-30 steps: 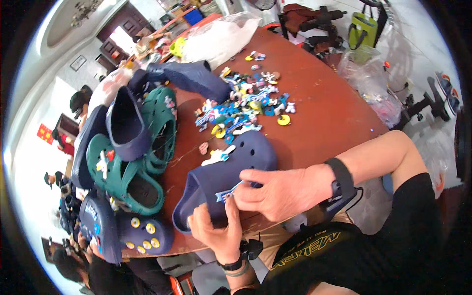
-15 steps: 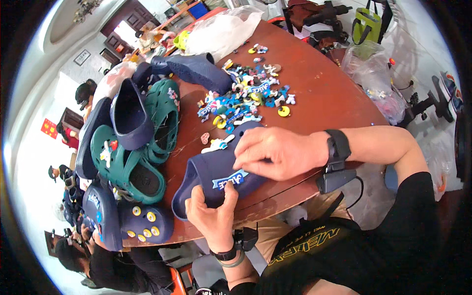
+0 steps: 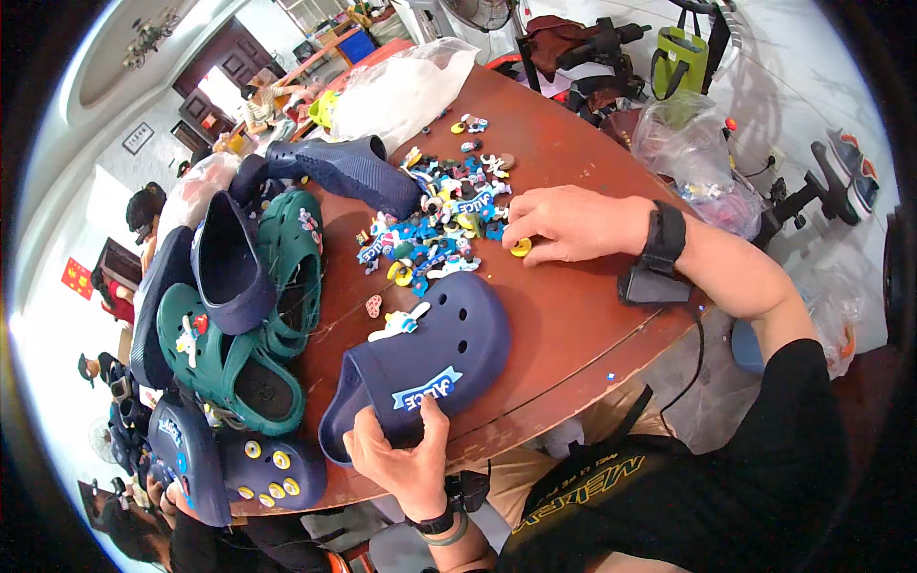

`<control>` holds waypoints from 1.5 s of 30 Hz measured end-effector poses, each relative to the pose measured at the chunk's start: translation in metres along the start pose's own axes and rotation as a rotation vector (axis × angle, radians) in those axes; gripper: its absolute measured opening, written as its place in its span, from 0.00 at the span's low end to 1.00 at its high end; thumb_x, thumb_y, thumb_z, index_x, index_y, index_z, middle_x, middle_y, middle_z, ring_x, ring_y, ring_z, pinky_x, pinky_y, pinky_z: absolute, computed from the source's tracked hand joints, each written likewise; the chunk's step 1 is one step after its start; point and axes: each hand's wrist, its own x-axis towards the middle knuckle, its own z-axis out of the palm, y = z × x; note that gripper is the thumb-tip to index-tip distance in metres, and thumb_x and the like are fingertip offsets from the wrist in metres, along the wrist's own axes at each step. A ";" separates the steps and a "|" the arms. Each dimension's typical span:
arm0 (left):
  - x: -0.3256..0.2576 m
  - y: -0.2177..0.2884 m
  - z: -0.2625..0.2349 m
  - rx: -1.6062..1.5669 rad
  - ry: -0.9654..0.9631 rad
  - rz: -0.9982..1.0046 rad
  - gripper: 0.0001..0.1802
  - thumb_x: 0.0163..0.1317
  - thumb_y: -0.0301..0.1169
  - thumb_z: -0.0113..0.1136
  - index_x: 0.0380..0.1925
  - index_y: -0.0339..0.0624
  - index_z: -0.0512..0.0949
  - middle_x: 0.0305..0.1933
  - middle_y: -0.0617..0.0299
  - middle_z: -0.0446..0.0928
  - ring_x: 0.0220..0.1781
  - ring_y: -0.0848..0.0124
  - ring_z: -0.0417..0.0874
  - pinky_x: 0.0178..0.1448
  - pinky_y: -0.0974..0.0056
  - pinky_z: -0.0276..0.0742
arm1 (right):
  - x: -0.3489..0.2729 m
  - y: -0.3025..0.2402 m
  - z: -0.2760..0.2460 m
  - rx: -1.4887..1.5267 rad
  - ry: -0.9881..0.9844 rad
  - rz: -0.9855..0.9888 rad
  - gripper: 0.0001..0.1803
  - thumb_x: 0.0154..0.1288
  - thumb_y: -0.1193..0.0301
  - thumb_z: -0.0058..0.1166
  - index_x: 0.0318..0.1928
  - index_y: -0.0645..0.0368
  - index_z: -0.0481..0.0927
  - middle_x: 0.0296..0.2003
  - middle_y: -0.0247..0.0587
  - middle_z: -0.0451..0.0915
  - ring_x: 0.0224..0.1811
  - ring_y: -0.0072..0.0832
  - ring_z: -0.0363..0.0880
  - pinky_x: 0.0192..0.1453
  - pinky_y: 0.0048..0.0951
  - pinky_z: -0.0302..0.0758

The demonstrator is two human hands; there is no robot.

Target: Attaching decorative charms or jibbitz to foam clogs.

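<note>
Right hand (image 3: 581,227) moved from navy clog (image 3: 435,350) to charm pile (image 3: 449,212).

Black T-shirt (image 3: 712,454), yellow lettering (image 3: 579,496), black wristbands (image 3: 663,237)

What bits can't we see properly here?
In the head view:
Front clog: sole hidden underneath, toe's inside by its top.
Charm pile: bottom ones buried under others.
Yellow charm: partly behind the right hand; held or only touched, can't tell.
Clear bag: crinkled plastic blurs what's inside.
</note>
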 end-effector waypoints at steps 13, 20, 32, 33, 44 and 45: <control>-0.001 -0.002 0.002 -0.038 0.034 0.012 0.20 0.39 0.35 0.75 0.27 0.40 0.73 0.24 0.58 0.73 0.26 0.57 0.69 0.35 0.56 0.63 | 0.024 -0.058 0.020 0.596 0.148 0.078 0.11 0.70 0.69 0.54 0.46 0.63 0.82 0.39 0.44 0.85 0.43 0.32 0.83 0.50 0.32 0.77; 0.002 -0.001 -0.001 -0.005 0.012 0.043 0.20 0.39 0.36 0.75 0.26 0.41 0.74 0.22 0.60 0.72 0.23 0.58 0.69 0.35 0.57 0.62 | 0.052 -0.060 0.029 0.643 0.137 0.161 0.12 0.72 0.68 0.53 0.47 0.64 0.81 0.39 0.41 0.83 0.43 0.26 0.81 0.49 0.30 0.76; 0.004 0.004 -0.007 0.015 -0.069 0.007 0.15 0.43 0.32 0.74 0.27 0.42 0.76 0.25 0.59 0.74 0.29 0.58 0.72 0.36 0.57 0.67 | 0.066 -0.055 0.030 0.590 0.057 0.188 0.11 0.68 0.66 0.57 0.40 0.63 0.80 0.29 0.37 0.81 0.32 0.24 0.78 0.38 0.28 0.74; 0.004 0.005 -0.008 0.034 -0.076 -0.009 0.15 0.43 0.32 0.74 0.27 0.42 0.75 0.25 0.59 0.75 0.29 0.58 0.72 0.36 0.57 0.67 | 0.064 -0.060 0.032 0.576 0.109 0.200 0.10 0.68 0.67 0.57 0.39 0.63 0.80 0.29 0.37 0.81 0.31 0.24 0.78 0.37 0.29 0.74; 0.009 0.004 -0.005 -0.008 -0.035 0.034 0.17 0.40 0.36 0.74 0.25 0.44 0.75 0.23 0.63 0.73 0.25 0.60 0.71 0.36 0.58 0.65 | 0.049 -0.076 0.042 0.654 0.203 0.327 0.07 0.67 0.71 0.61 0.38 0.62 0.80 0.31 0.34 0.81 0.33 0.19 0.78 0.38 0.23 0.75; 0.008 0.005 -0.006 -0.021 -0.051 0.016 0.16 0.41 0.34 0.74 0.27 0.43 0.76 0.25 0.60 0.75 0.27 0.58 0.72 0.36 0.56 0.66 | 0.050 -0.076 0.045 0.629 0.241 0.314 0.08 0.66 0.69 0.63 0.36 0.62 0.81 0.29 0.36 0.81 0.31 0.22 0.78 0.37 0.26 0.75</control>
